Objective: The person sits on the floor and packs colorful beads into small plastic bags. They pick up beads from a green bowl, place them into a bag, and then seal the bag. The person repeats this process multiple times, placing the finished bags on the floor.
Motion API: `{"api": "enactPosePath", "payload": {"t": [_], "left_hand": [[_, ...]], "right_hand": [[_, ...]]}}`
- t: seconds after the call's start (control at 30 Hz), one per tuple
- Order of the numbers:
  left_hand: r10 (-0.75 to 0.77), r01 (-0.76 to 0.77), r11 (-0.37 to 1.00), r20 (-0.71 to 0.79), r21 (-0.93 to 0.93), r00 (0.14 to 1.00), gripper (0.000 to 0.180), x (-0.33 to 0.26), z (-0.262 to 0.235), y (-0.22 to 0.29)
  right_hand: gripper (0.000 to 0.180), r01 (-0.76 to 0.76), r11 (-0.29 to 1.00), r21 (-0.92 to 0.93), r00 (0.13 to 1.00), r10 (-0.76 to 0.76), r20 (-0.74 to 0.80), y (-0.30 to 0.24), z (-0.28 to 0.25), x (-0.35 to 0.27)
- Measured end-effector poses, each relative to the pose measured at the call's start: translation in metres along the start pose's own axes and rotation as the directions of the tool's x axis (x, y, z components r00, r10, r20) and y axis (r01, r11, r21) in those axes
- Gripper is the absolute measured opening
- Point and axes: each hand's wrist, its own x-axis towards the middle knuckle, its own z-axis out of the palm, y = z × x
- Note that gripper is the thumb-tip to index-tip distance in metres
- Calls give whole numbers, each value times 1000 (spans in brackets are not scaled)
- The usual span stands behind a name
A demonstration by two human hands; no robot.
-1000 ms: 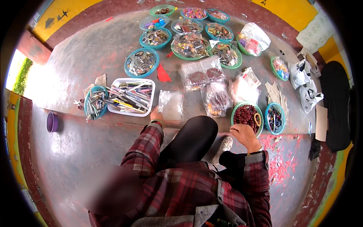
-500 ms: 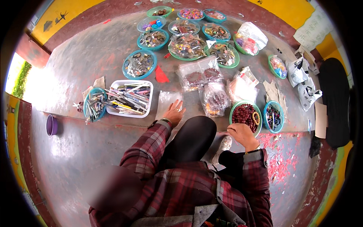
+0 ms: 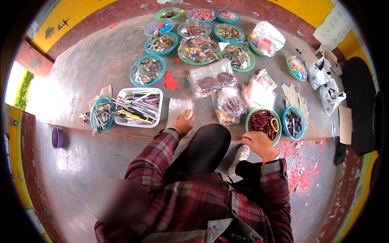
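Observation:
My left hand (image 3: 183, 124) lies on the near end of a flat clear plastic bag (image 3: 178, 106), fingers stretched out with nothing gripped. At the near left rim of a green bowl (image 3: 245, 128), my right hand (image 3: 260, 145) is closed; its fingertips are hidden, so I cannot make out what they hold. Inside that bowl are dark red bead strings (image 3: 260, 122) and a tan bead bracelet (image 3: 275, 124). Between my hands, farther off, lie several clear bags of dark red bead bracelets (image 3: 229, 103).
Left of the flat bag stand a white tray (image 3: 161, 103) of pens and a blue basket (image 3: 92, 115) of pens, with scissors (image 3: 84, 116) beside it. A blue bowl (image 3: 302, 129) of dark strands adjoins the green one. Several bowls of bagged trinkets (image 3: 198, 49) fill the far side.
My left hand has slid slightly toward me and left along the flat bag, its fingers closer together. The right hand has stayed beside the green bowl. The whole view has shifted a little.

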Motion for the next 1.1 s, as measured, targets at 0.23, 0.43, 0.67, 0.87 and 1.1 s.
{"api": "enactPosePath", "payload": {"t": [0.23,0.43,0.67,0.87,1.1], "left_hand": [[-297,303,953,-134,25,945,59,7,14,-8],[-353,353,934,-15,55,936,66,15,20,-10],[-365,366,930,-31,47,931,68,16,44,-17],[-368,370,928,-41,47,929,70,16,47,-17],[-329,326,940,-12,-101,944,78,18,46,-36]], "right_hand": [[21,-24,1000,9,1000,24,7,5,3,1],[22,-55,998,-26,998,56,33,6,4,-1],[16,31,995,-98,999,-33,-20,8,8,-2],[15,61,980,-190,998,-66,-22,16,9,-2],[11,181,941,-285,983,-180,30,20,21,-2]]}}
